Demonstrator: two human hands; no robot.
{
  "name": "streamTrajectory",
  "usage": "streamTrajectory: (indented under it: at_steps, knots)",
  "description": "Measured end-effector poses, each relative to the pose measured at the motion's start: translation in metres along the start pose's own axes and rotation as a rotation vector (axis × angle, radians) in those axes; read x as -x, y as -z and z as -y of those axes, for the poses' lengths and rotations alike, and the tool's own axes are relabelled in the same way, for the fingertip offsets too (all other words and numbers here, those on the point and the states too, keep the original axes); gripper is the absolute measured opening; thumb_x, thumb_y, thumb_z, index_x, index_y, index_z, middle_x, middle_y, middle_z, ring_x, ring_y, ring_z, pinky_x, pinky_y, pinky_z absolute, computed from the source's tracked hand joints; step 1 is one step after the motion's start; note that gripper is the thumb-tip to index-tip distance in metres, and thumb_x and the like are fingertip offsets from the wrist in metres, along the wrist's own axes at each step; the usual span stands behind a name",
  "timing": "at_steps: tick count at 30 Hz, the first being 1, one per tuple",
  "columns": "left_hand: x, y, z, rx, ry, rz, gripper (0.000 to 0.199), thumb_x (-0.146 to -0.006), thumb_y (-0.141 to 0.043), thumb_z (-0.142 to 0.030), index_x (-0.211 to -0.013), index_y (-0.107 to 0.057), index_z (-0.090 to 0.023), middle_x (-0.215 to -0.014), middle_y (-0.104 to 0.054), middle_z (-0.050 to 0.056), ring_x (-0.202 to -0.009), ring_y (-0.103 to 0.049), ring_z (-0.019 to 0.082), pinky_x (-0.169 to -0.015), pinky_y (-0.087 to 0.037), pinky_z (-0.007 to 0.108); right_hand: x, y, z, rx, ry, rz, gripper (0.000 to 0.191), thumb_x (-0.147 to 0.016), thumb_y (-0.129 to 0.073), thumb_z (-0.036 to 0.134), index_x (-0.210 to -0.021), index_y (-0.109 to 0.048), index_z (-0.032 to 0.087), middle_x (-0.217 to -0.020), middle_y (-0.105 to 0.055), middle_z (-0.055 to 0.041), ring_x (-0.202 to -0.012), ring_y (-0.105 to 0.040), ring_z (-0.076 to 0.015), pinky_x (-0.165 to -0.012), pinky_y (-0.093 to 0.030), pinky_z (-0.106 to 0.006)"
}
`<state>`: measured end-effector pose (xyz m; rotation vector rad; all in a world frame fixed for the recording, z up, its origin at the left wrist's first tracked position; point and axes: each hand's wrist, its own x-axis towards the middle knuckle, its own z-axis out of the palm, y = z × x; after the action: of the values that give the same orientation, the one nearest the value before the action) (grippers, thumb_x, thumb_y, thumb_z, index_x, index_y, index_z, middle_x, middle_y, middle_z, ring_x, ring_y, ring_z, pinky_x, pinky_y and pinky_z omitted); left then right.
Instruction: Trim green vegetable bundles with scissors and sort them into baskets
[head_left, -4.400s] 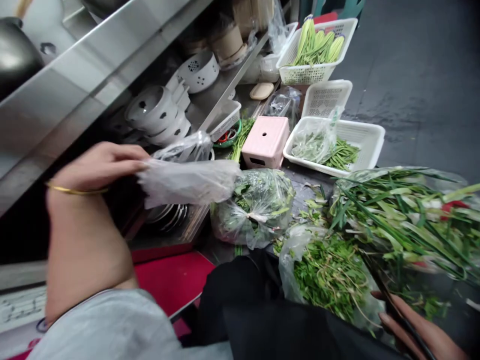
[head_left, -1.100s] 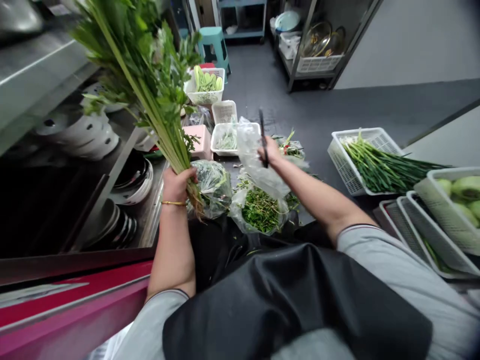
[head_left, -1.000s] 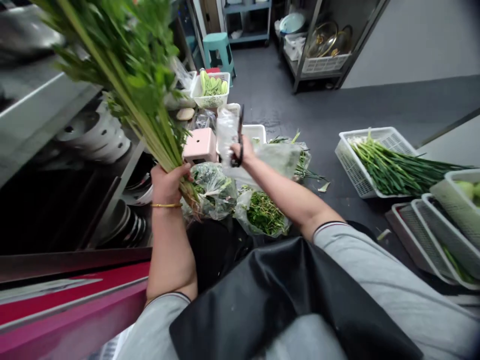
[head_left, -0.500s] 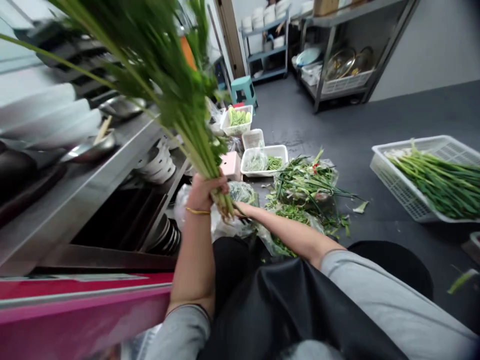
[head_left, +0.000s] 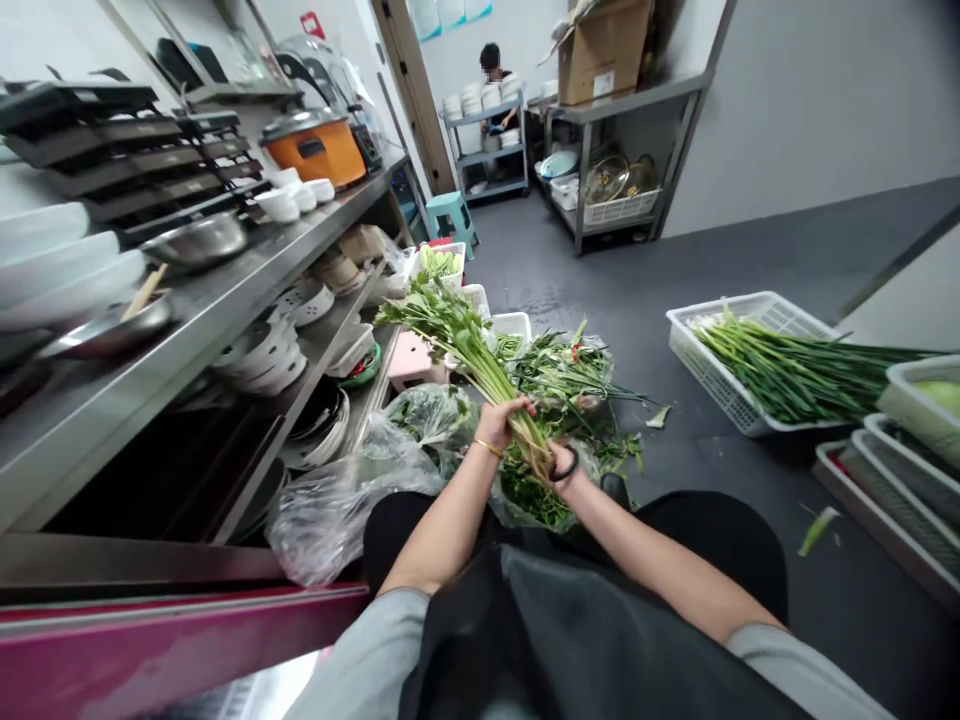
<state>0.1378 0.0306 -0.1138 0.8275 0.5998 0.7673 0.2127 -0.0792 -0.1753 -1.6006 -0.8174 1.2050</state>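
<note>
A bunch of leafy celery (head_left: 484, 360) slants across the middle of the view, its leaves up and to the left, its root ends low and to the right. Around the stalks, my left hand (head_left: 504, 422) is closed. Lower down, my right hand (head_left: 556, 460) is at the root ends with its fingers partly hidden, apparently gripping them. Beneath my hands lies an open plastic bag of green leaves (head_left: 536, 490). A heap of green trimmings (head_left: 562, 370) sits just beyond it on the floor.
A clear plastic bag (head_left: 337, 500) lies to the left beside the steel shelving (head_left: 262, 275). On the right stand a white basket of green-stalked vegetables (head_left: 780, 360) and stacked baskets (head_left: 907, 500). Farther off are a teal stool (head_left: 450, 220) and a person (head_left: 491, 65) behind a rack.
The celery has come down from high in front of me and now lies lower and farther away. Both hands have moved right and down with it, and my view has shifted.
</note>
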Motion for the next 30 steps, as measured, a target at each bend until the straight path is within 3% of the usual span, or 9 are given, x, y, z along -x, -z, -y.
streamTrajectory:
  at_steps: [3, 6, 10, 15, 19, 23, 27, 30]
  knots:
    - [0.021, 0.001, 0.016, -0.077, 0.041, 0.056, 0.041, -0.054, -0.078, -0.022, -0.088, -0.056, -0.016, -0.072, -0.064, 0.004, -0.064, -0.063, 0.016, -0.066, -0.05, 0.032, -0.004, -0.032, 0.009, 0.001, 0.026, -0.034, 0.047, -0.093, -0.019, 0.039, -0.111, -0.055, 0.014, -0.074, -0.066, -0.0126, -0.071, -0.065, -0.026, -0.06, -0.052, -0.036]
    - [0.035, 0.017, 0.008, -0.154, 0.066, 0.061, 0.04, -0.053, -0.079, -0.023, -0.085, -0.058, -0.015, -0.068, -0.065, 0.004, -0.062, -0.063, 0.018, -0.063, -0.052, 0.032, -0.003, -0.037, 0.014, 0.042, 0.074, -0.064, 0.041, -0.091, -0.031, 0.035, -0.118, -0.054, 0.015, -0.084, -0.067, -0.011, -0.083, -0.065, -0.0251, -0.071, -0.052, -0.036]
    - [0.046, 0.051, -0.026, -0.339, 0.154, 0.05, 0.038, -0.051, -0.08, -0.025, -0.079, -0.058, -0.012, -0.063, -0.065, 0.004, -0.054, -0.061, 0.016, -0.054, -0.05, 0.028, 0.008, -0.004, 0.008, 0.166, 0.154, -0.096, 0.04, -0.08, -0.05, 0.024, -0.119, -0.054, 0.018, -0.099, -0.066, -0.0084, -0.098, -0.061, -0.024, -0.09, -0.047, -0.036]
    - [0.066, 0.084, -0.057, -0.498, 0.218, 0.157, 0.048, -0.056, -0.079, -0.029, -0.095, -0.059, -0.01, -0.073, -0.068, 0.007, -0.047, -0.056, 0.013, -0.047, -0.045, 0.026, 0.025, 0.049, 0.01, 0.584, 0.289, 0.074, 0.035, -0.087, -0.049, 0.032, -0.119, -0.052, 0.018, -0.088, -0.067, -0.0057, -0.074, -0.063, -0.0191, -0.078, -0.049, -0.032]
    - [0.078, 0.088, -0.064, -0.602, 0.152, 0.15, 0.044, -0.055, -0.077, -0.028, -0.09, -0.058, -0.011, -0.073, -0.066, 0.005, -0.048, -0.056, 0.012, -0.046, -0.043, 0.025, 0.031, 0.072, 0.031, 0.761, 0.387, 0.112, 0.038, -0.089, -0.047, 0.036, -0.12, -0.051, 0.014, -0.101, -0.066, -0.0122, -0.09, -0.064, -0.0235, -0.082, -0.048, -0.033]
    - [0.084, 0.084, -0.078, -0.714, 0.164, 0.115, 0.038, -0.052, -0.074, -0.024, -0.083, -0.057, -0.013, -0.07, -0.064, 0.004, -0.051, -0.055, 0.012, -0.047, -0.042, 0.023, 0.026, 0.087, 0.049, 0.705, 0.4, 0.117, 0.039, -0.088, -0.05, 0.033, -0.121, -0.052, 0.014, -0.109, -0.065, -0.0145, -0.099, -0.063, -0.0257, -0.088, -0.047, -0.034]
    - [0.089, 0.087, -0.108, -0.925, 0.177, 0.137, 0.037, -0.053, -0.074, -0.026, -0.082, -0.054, -0.014, -0.063, -0.057, -0.001, -0.05, -0.05, 0.01, -0.047, -0.04, 0.022, 0.024, 0.099, 0.05, 0.586, 0.417, 0.102, 0.037, -0.083, -0.056, 0.03, -0.118, -0.056, 0.016, -0.107, -0.066, -0.0118, -0.1, -0.062, -0.0263, -0.09, -0.047, -0.036]
    - [0.089, 0.093, -0.132, -1.214, 0.128, 0.173, 0.039, -0.062, -0.07, -0.033, -0.093, -0.056, -0.015, -0.065, -0.053, -0.003, -0.052, -0.047, 0.01, -0.048, -0.037, 0.021, 0.029, 0.104, 0.041, 0.59, 0.416, 0.082, 0.035, -0.084, -0.054, 0.029, -0.115, -0.056, 0.015, -0.107, -0.065, -0.0108, -0.099, -0.061, -0.025, -0.089, -0.046, -0.034]
